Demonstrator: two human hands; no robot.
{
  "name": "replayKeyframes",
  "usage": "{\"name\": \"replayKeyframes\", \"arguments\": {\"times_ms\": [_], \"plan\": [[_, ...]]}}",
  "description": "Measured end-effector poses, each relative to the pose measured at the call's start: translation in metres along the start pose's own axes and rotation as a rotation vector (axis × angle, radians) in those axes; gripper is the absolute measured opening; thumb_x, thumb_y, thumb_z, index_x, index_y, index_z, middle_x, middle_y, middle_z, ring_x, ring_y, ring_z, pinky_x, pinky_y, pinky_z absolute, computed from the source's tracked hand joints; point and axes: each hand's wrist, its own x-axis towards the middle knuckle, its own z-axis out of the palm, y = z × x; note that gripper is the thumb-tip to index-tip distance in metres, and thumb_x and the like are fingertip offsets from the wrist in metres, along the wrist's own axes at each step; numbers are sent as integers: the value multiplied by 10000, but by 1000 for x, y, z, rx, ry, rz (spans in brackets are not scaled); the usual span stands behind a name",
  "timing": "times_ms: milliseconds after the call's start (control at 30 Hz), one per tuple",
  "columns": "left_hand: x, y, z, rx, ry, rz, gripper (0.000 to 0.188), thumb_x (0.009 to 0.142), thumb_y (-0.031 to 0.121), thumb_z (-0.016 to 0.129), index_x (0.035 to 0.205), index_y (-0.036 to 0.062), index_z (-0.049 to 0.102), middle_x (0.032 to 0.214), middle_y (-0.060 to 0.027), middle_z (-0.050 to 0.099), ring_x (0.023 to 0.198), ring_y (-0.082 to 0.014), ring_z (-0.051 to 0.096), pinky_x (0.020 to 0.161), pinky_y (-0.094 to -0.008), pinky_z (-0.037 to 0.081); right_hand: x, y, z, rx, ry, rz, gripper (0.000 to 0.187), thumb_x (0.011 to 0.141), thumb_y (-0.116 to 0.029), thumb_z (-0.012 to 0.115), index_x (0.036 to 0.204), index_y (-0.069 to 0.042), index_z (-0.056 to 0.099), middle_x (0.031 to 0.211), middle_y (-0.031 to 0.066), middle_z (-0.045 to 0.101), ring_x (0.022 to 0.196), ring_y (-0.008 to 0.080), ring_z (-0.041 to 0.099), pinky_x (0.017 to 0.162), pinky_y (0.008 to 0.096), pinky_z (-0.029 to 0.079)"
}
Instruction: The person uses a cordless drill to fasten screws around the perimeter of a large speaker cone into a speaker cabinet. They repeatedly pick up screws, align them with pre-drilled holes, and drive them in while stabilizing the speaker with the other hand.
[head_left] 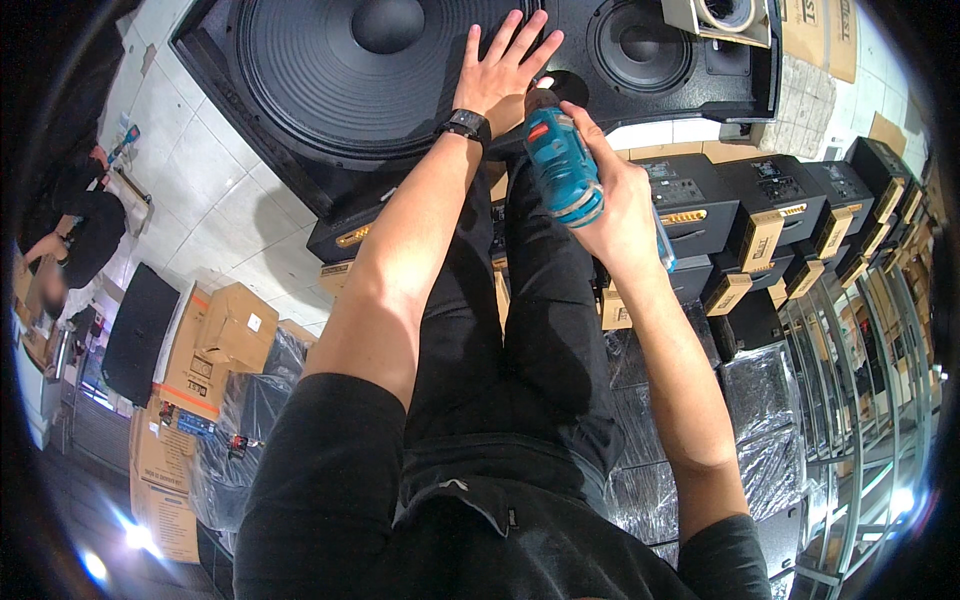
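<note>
My left hand lies flat with its fingers spread on the front of a large black speaker cabinet, between its two drivers. The big woofer cone is to its left and a smaller driver to its right. My right hand is wrapped round a teal cordless drill. The drill's nose points at the cabinet close beside my left hand's wrist, near a round black opening. Whether its bit touches the cabinet, I cannot tell.
An open carton with a roll of tape sits on the cabinet's right end. Black amplifier boxes stand in rows to the right, beside metal racks. Cardboard boxes and plastic-wrapped goods are at left. Another person works at far left.
</note>
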Motion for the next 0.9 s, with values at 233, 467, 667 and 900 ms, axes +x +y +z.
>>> {"name": "replayKeyframes", "arguments": {"times_ms": [233,467,667,900], "plan": [[3,3,-10,-12,4,0,739,999,348,686,1666,199,406,1774,-79,291,1632,-323,268,1267,-682,258,1,-4,-4,-9,-51,-1,725,883,-60,732,1576,-142,539,1234,237,770,1107,369,780,949,445,616],[2,2,-7,-12,-12,-3,748,1000,359,684,1672,204,394,1777,-76,286,1637,-322,258,1272,-684,243,2,1,-5,-82,-102,18,714,889,-60,726,1574,-140,541,1213,240,775,1075,360,790,927,433,625],[2,1,-6,-22,-13,-5,754,1002,359,684,1676,205,385,1782,-75,275,1638,-324,254,1275,-683,236,3,7,3,-56,7,-62,694,879,-213,807,1537,-237,587,967,257,759,946,451,763,796,524,599],[2,2,-6,-23,-17,-8,747,1008,348,676,1679,205,380,1783,-77,271,1638,-327,252,1275,-687,232,3,3,-2,-58,-47,-15,718,878,-198,812,1551,-273,575,1010,237,768,970,462,756,816,539,597]]}}
